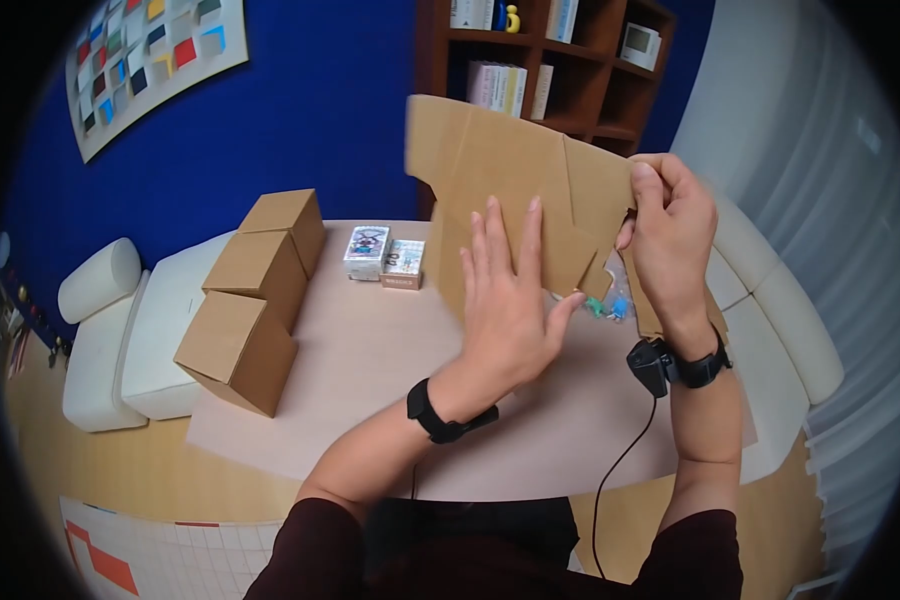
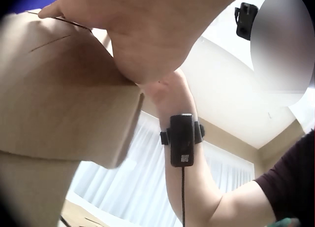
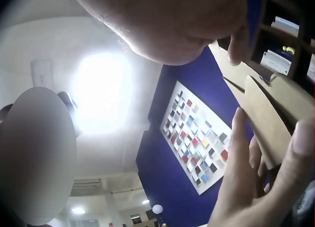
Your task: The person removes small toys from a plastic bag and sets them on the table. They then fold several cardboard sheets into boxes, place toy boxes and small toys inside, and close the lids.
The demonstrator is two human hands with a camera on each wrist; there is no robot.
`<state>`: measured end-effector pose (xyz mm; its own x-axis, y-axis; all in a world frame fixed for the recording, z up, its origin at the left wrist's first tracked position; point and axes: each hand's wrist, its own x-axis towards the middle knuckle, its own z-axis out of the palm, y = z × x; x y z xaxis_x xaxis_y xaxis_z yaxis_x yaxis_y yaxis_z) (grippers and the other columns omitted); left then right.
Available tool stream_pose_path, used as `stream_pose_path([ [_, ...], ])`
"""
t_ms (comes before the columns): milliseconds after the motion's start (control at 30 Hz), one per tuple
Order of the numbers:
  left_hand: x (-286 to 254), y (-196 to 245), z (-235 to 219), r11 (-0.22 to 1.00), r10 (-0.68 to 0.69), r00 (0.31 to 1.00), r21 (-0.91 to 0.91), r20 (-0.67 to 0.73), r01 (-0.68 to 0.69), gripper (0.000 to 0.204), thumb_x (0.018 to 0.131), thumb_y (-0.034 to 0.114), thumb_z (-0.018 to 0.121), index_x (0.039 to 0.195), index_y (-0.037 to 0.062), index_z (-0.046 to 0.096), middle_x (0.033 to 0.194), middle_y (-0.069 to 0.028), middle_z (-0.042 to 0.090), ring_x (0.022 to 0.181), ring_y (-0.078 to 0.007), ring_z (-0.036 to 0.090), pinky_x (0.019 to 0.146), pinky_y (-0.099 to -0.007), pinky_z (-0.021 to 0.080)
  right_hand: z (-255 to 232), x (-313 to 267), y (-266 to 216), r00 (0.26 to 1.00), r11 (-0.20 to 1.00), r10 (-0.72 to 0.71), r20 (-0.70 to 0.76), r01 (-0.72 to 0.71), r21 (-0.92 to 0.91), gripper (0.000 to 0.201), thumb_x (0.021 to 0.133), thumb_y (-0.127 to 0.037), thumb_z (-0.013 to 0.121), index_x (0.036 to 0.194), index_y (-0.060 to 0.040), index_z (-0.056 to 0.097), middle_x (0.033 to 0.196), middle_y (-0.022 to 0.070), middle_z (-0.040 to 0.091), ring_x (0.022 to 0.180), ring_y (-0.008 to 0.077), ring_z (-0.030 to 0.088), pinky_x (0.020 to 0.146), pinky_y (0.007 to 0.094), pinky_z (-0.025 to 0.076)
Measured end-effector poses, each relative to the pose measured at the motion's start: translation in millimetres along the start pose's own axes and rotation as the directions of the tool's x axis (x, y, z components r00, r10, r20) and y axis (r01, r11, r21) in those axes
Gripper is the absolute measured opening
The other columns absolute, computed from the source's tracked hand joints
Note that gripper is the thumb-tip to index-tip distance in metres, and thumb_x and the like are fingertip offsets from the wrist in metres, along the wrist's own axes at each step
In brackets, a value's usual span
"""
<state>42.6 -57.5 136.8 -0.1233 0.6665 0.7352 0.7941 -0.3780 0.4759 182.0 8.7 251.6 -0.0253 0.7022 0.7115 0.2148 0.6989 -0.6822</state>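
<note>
Bare counter (image 1: 350, 400) between the brown boxes (image 1: 240, 330) and the raised cardboard (image 1: 500, 180), two small packs (image 1: 385, 260) blocking its far part.

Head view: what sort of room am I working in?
Probably a living room or lounge-like set: white cushioned sofa, dark brown wooden bookshelf holding books, and colourful checkered wall hanging on a blue wall.

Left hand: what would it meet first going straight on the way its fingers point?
The cardboard, most likely; the left hand has its fingers spread over it, apparently touching, though the exact contact is hard to judge.
</note>
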Motion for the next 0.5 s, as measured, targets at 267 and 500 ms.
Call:
stream_pose_path([
  [267,-0.9,-42.5,-31.5,0.999,0.01,0.966,-0.041,-0.258,-0.021,0.092,0.093,0.002,0.068,0.172,0.0001,0.021,0.166,-0.0384,0.035,0.151,-0.0553,0.043,0.125,-0.0535,0.039,11.2,-11.3,0.4,0.992,0.987,-0.127,-0.023,0.129,0.093,0.018,0.111,-0.01,0.06,0.108,0.0002,0.075,0.081,0.0016,0.069,0.061,0.0037,0.058,0.056,0.024,0.047],
  [500,7.4,-74.4,-35.3,0.857,-0.339,0.916,-0.472,-0.216,0.206,0.059,0.113,0.007,0.054,0.168,-0.001,0.033,0.142,-0.0252,0.068,0.127,-0.0358,0.07,0.113,-0.0431,0.052,3.6,-43.1,3.9,0.961,0.961,-0.166,-0.221,0.208,0.182,0.017,0.112,-0.009,0.061,0.111,-0.0002,0.076,0.086,-0.0012,0.069,0.062,0.0026,0.056,0.056,0.021,0.045],
])
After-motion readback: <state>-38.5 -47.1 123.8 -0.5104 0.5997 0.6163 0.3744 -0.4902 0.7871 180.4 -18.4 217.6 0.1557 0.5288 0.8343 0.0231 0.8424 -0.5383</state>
